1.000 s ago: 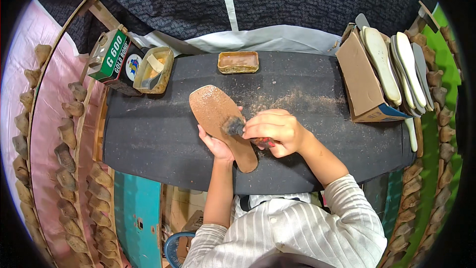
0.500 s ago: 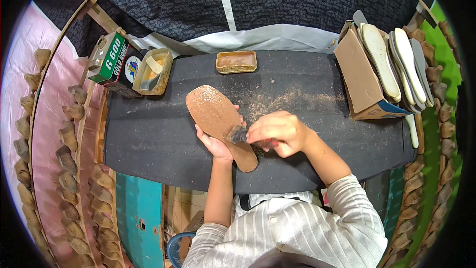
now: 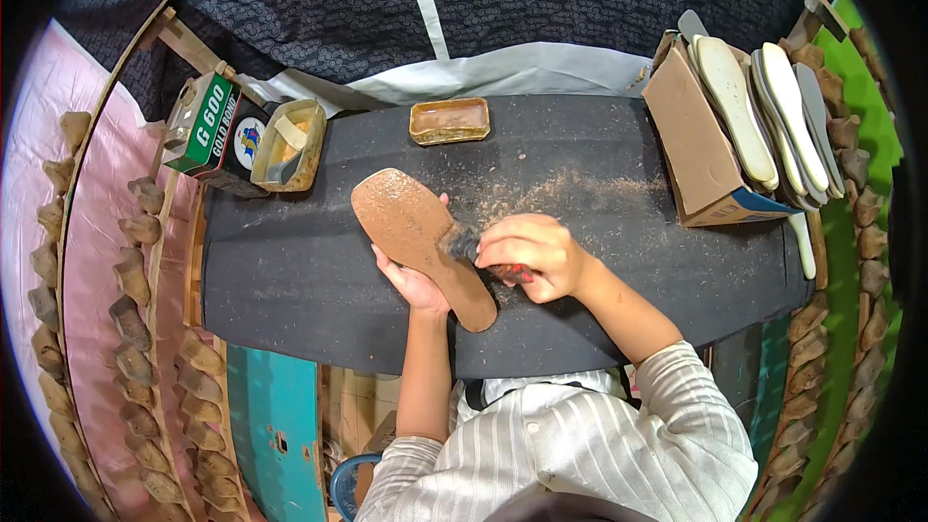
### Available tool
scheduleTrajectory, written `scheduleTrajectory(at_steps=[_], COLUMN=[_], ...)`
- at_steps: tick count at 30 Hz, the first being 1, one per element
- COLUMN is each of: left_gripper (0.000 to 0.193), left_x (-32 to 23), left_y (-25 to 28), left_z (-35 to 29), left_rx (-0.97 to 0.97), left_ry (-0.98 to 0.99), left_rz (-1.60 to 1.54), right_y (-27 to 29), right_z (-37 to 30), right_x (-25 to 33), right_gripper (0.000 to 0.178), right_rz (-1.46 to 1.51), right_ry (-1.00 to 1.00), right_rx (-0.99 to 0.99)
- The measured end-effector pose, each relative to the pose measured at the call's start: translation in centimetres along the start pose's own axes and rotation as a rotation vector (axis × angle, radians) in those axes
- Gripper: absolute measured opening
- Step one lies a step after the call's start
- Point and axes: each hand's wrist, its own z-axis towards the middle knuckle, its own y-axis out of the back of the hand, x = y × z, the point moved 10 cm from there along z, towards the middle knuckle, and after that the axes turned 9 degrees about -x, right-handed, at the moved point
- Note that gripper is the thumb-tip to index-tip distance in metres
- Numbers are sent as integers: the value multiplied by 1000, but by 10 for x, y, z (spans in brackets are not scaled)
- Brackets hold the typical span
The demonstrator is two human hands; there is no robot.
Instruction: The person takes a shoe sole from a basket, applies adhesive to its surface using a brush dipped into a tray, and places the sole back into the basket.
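A brown shoe sole (image 3: 411,232) lies tilted across my left hand (image 3: 414,282), its wide end away from me and its narrow end toward me. The left fingers wrap under it, with fingertips showing at its right edge. Wet gloss covers the wide end. In my right hand (image 3: 534,253) is a small brush (image 3: 462,243) with dark bristles and a partly hidden reddish handle. Its bristles touch the sole's right edge near the middle. Beyond the sole stands a shallow yellowish tray (image 3: 449,136) with brownish liquid in it.
Brown crumbs (image 3: 580,186) are scattered over the black-covered table (image 3: 619,280). At the left stand a green and black can (image 3: 213,130) and a tub (image 3: 311,169) holding a spreader. A cardboard box (image 3: 691,135) of pale soles is at the right. Wooden shoe lasts (image 3: 130,271) line racks on both sides.
The brush has shifted up slightly along the sole, toward its right edge. My right hand has turned a little, showing more of the reddish handle. The whole view has shifted slightly.
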Motion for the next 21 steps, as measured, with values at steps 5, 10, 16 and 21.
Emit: scheduleTrajectory(at_steps=[5, 10, 16, 21], left_gripper=[69, 63, 70, 72], left_x=[2, 7, 2, -1], left_y=[7, 20, 19, 20], left_z=[2, 2, 5, 5], left_rx=[-19, -5, 16, -93], left_ry=[24, 78, 61, 41], left_rz=[-80, -159, -85, -57], right_y=[3, -16, -20, -15], right_z=[6, 0, -23, -36], right_x=[-2, -9, 0, 5], right_gripper=[32, 36, 33, 29], right_rz=[11, -71, -11, 58], right_ry=[-26, -63, -84, -120], right_rx=[-34, -46, -47, -4])
